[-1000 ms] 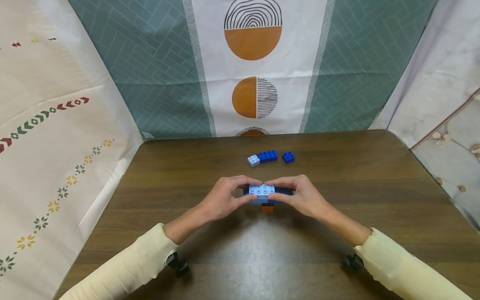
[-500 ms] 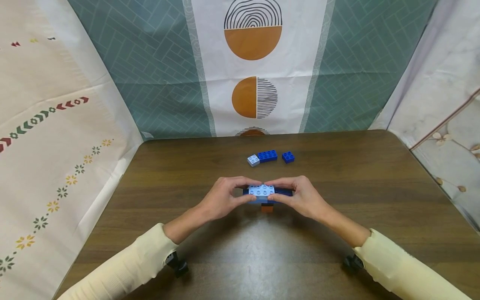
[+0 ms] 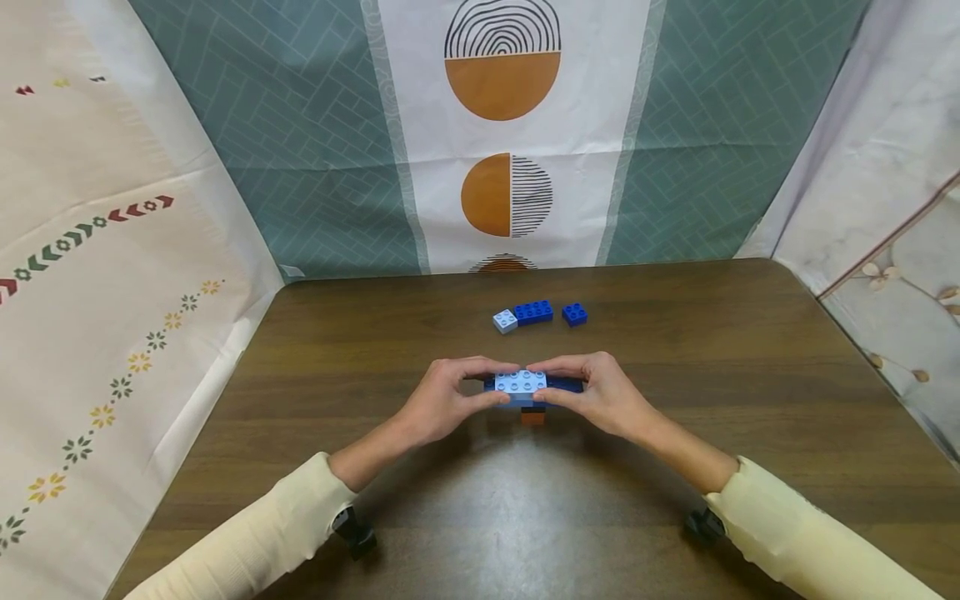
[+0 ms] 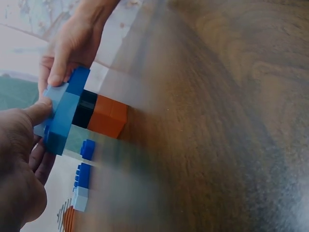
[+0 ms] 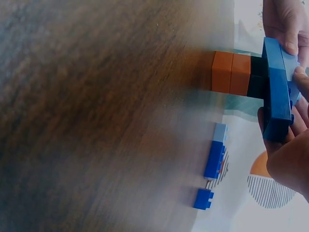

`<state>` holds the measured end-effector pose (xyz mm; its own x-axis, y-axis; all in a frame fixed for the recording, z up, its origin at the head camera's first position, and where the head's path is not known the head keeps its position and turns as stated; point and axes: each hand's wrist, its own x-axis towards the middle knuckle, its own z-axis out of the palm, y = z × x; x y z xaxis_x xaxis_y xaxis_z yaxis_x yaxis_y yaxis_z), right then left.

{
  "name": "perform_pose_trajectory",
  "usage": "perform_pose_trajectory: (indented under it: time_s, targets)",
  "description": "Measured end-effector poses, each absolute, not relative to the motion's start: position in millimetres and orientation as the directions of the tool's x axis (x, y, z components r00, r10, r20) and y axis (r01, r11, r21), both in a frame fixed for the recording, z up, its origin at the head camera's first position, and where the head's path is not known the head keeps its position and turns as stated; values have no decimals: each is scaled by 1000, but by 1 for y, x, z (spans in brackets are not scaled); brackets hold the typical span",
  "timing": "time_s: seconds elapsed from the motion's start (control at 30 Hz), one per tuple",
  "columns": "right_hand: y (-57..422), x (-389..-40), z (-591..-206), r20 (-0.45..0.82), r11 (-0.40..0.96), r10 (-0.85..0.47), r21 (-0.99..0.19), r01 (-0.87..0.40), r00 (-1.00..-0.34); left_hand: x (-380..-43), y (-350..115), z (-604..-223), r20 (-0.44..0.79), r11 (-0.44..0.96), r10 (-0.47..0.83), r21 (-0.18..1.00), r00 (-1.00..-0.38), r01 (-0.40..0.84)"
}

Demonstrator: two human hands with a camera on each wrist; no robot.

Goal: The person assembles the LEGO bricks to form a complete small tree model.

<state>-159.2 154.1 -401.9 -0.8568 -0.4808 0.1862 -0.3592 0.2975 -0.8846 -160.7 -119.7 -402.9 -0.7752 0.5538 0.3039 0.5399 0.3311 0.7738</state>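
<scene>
A toy-brick stack stands on the table, with an orange base point(image 5: 231, 72), a black brick point(image 4: 85, 107) above it and a wider blue layer point(image 5: 277, 96) across the top. Crowning it is a light blue brick point(image 3: 521, 382), studs up. My left hand point(image 3: 442, 400) pinches this brick's left side, thumb on the near face and fingers at the far edge. From the right, my right hand point(image 3: 613, 396) pinches the same brick in like manner. Both hands' fingertips nearly meet at its middle. Fingers hide part of the blue layer's ends.
Behind the stack lie a small pale blue brick point(image 3: 505, 322), a long dark blue brick point(image 3: 533, 312) touching it, and a small dark blue brick point(image 3: 574, 314) apart to the right. Patterned cloths hang around the wooden table point(image 3: 360, 333) at its back and sides.
</scene>
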Motion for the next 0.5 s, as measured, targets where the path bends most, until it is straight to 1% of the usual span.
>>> perform_pose_trajectory:
  time_s: [0.33,0.5]
  targets:
    - [154,-160,-403,188,310,-479,-877,-366,-857,-159,-118,-411,338,302,532,781,-777,547]
    - [154,-161,-404,174,296,-485,-890,-348,-857,-158,-118,-413,337,317,519,777,-785,543]
